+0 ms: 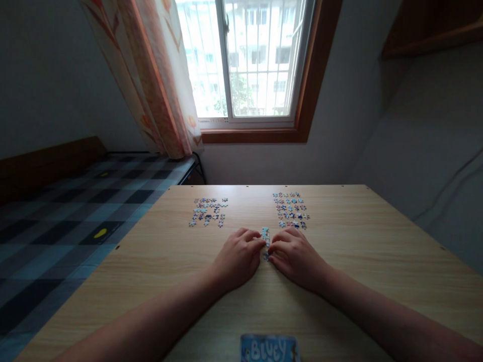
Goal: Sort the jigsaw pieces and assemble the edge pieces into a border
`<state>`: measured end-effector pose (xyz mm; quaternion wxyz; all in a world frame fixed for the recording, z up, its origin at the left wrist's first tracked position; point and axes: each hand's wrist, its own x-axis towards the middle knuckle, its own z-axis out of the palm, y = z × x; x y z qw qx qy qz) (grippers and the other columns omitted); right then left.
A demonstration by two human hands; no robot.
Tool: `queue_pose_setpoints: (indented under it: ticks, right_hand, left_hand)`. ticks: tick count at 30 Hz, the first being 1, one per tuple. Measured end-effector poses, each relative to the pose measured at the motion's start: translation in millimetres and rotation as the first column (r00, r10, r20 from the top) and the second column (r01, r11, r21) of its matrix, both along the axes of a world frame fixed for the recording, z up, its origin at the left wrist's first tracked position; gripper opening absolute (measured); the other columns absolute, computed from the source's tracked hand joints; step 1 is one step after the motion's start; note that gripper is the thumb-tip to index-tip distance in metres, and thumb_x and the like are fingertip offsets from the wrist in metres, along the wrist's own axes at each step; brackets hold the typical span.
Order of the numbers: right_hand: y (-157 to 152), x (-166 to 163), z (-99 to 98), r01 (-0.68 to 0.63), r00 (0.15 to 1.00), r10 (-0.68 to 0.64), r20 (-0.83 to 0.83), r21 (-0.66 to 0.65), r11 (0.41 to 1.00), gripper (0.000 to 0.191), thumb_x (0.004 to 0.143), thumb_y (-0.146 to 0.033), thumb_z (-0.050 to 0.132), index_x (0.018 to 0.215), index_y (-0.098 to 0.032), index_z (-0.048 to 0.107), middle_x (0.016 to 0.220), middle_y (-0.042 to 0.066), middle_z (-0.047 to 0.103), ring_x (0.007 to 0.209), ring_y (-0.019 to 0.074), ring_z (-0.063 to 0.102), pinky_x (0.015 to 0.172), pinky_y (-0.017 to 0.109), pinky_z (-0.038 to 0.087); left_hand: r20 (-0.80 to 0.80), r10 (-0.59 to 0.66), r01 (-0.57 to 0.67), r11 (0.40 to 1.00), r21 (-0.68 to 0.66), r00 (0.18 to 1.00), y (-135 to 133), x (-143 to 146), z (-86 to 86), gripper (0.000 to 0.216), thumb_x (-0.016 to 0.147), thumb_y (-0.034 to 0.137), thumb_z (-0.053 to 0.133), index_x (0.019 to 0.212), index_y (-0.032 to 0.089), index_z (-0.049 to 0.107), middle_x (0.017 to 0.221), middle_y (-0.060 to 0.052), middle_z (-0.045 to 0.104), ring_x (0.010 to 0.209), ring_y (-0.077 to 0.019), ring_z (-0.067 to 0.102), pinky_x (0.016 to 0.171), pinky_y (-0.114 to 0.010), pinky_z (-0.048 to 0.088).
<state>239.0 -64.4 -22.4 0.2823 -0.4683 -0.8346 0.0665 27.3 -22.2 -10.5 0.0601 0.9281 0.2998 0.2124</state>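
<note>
A narrow strip of joined jigsaw puzzle pieces (265,232) lies flat on the wooden table (169,296), running away from me. My left hand (241,255) presses its left edge with fingers curled and bunched together. From the right, my right hand (296,257) has thumb and fingers pinched at the strip's near part. A darker piece at the near end shows between the hands. Fingertips partly cover the strip's middle, so I cannot make out how those pieces fit.
Loose puzzle pieces lie spread in a left group (209,211) and a right group (290,208) beyond my hands. A blue box marked "Bluey" (269,348) sits at the near edge of view. A checked bed (75,221) adjoins on the left; a window (260,65) is behind.
</note>
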Motion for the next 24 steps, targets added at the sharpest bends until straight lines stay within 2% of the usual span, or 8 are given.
queue_pose_setpoints:
  ticks: [9,13,16,20,24]
  right_hand:
    - [-0.4,0.2,0.6,-0.009,0.999,0.01,-0.03,0.042,0.999,0.006,0.09,-0.022,0.066,0.089,-0.022,0.072,0.092,0.005,0.071,0.097,0.0247,0.057,0.106,0.051,0.037]
    - [2.0,3.8,1.6,-0.002,0.996,0.009,-0.091,0.086,0.996,0.012,0.094,-0.023,0.061,0.1,-0.022,0.071,0.097,0.006,0.071,0.097,0.0244,0.058,0.101,0.048,0.043]
    - [3.6,5.4,0.6,0.017,0.996,-0.006,-0.094,0.11,0.994,0.016,0.093,-0.019,0.059,0.103,-0.023,0.071,0.103,0.007,0.071,0.104,0.0256,0.058,0.1,0.048,0.044]
    - [4.6,6.2,-3.7,0.042,0.997,-0.034,-0.071,0.119,0.992,0.02,0.09,-0.015,0.06,0.102,-0.024,0.072,0.113,0.007,0.07,0.12,0.0288,0.055,0.109,0.054,0.039]
    - [5.4,7.0,-7.8,0.05,0.998,-0.045,-0.051,0.091,0.995,0.023,0.089,-0.014,0.06,0.104,-0.026,0.072,0.119,0.006,0.07,0.126,0.0301,0.052,0.112,0.058,0.035]
  left_hand:
    - [0.05,-0.029,0.028,0.999,0.031,0.998,-1.4,-1.0,-0.2,0.03,0.086,0.01,0.056,0.11,0.02,0.071,0.112,-0.007,0.071,0.1,-0.0234,0.06,0.093,-0.042,0.052]
    - [0.095,-0.045,0.039,0.997,0.066,0.994,-5.4,-0.5,1.9,0.018,0.091,0.017,0.056,0.098,0.02,0.074,0.103,-0.005,0.072,0.092,-0.0213,0.06,0.089,-0.04,0.053]
    - [0.081,-0.049,0.043,0.996,0.076,0.996,-8.0,0.4,2.6,0.013,0.09,0.02,0.061,0.092,0.021,0.074,0.097,-0.004,0.072,0.089,-0.0208,0.06,0.086,-0.039,0.053]
    - [0.036,-0.052,0.05,0.997,0.06,0.998,-9.3,0.7,3.6,0.012,0.088,0.02,0.065,0.093,0.022,0.075,0.095,-0.004,0.072,0.088,-0.0208,0.059,0.084,-0.038,0.053]
    - [0.026,-0.063,0.062,0.997,0.035,0.998,-9.8,-0.6,4.9,0.013,0.091,0.027,0.064,0.085,0.022,0.075,0.094,-0.005,0.071,0.089,-0.0208,0.059,0.083,-0.036,0.052]
